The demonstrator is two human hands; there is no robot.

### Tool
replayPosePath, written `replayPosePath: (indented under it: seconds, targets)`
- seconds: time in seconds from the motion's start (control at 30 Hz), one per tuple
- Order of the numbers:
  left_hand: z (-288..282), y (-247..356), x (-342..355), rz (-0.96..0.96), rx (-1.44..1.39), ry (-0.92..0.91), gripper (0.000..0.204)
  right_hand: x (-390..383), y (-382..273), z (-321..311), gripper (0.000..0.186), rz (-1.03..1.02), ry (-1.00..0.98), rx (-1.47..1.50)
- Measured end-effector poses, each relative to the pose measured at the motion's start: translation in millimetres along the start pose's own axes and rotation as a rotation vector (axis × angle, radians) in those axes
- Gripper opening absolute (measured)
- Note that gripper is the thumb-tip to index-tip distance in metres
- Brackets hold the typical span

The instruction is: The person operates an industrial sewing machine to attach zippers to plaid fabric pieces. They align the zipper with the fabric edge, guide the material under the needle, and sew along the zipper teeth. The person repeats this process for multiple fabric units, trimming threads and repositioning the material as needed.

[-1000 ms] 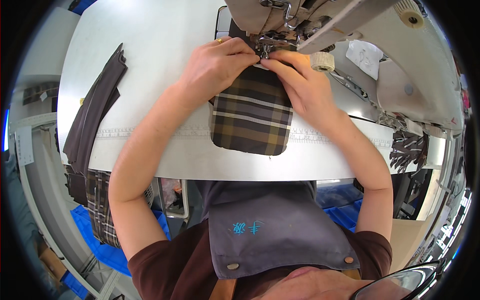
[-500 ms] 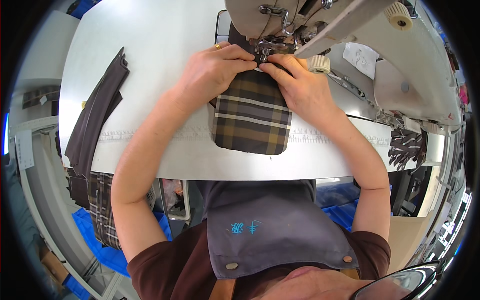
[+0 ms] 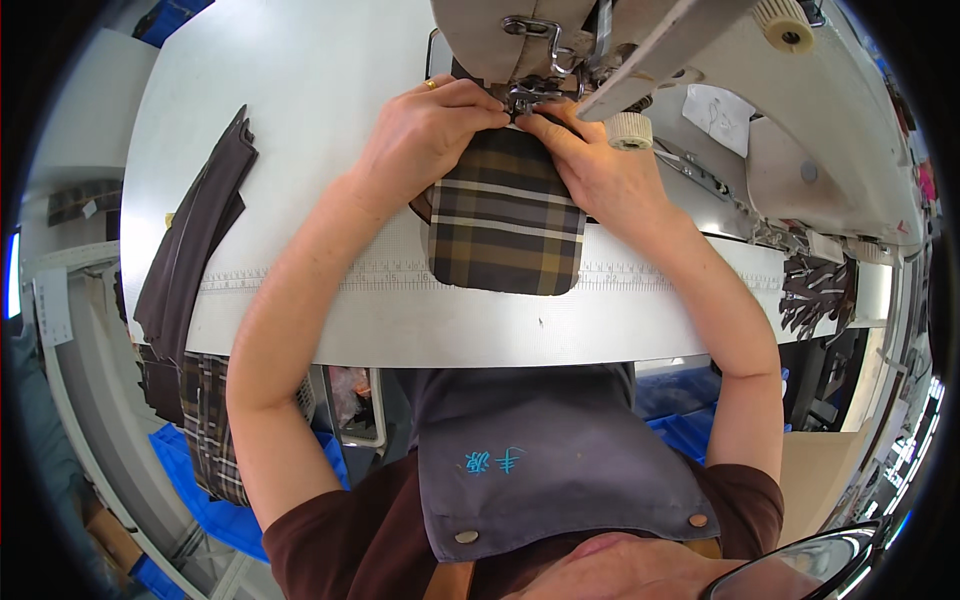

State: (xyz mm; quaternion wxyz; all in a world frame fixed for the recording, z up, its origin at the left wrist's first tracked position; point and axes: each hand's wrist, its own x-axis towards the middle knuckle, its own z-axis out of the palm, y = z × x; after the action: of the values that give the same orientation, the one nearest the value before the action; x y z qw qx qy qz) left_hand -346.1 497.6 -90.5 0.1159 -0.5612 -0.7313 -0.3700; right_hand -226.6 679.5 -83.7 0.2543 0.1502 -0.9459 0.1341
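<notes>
Plaid fabric panel [image 3: 508,218], woven in dark brown, olive and tan and crossed by pale stripes, with two rounded corners at its near end. The panel lies flat and largely smooth on the white sewing table [image 3: 420,335], its near edge slightly overlapping the printed ruler band [image 3: 385,277]. Its far end reaches the sewing machine's presser foot [image 3: 521,104]; a dark brown layer shows along the left side.

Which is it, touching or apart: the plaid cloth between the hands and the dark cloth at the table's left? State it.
Apart: the head view plainly shows white table between the plaid cloth and the dark cloth.
</notes>
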Motion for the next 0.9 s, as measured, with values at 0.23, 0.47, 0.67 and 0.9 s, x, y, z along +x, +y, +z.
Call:
replayPosePath:
  seconds: [0.23, 0.47, 0.67, 0.9]
  targets:
    - [2.3, -1.4, 0.6, 0.014, 0.032, 0.015, 0.022, 0.7, 4.9, 0.9, 0.037, -0.012, 0.021, 0.024]
    - [0.1, -0.1, -0.5, 0.0, 0.005, 0.0, 0.021, -1.5, 1.9, 0.9, 0.035, 0.002, 0.003, 0.09]
    - [-2.4, 5.2, -3.5, -0.054, -0.016, -0.051, 0.021, -4.1, 3.4, -2.2, 0.034, -0.019, -0.026, 0.099]
    - [-37.9, -24.1, 36.9, -0.781, -0.28, -0.009, 0.026, -22.0, 0.7, -15.9, 0.029, 0.048, -0.1, 0.072]
